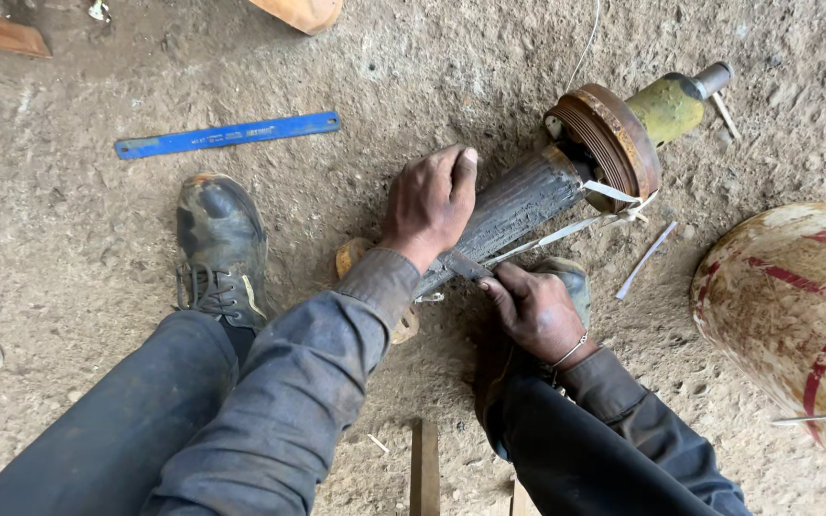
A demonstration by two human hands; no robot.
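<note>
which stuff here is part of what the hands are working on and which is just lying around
In use: left hand pressing on the ribbed cylinder; right hand holding a thin blade against it; rusty end disc.

Lying about: blue flat blade, red-and-white drum, wood strip.

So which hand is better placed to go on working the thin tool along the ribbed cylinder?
Right, probably. The right hand already pinches the thin flat tool against the ribbed cylinder, while the left hand lies flat on top of the cylinder, pressing it down.
</note>
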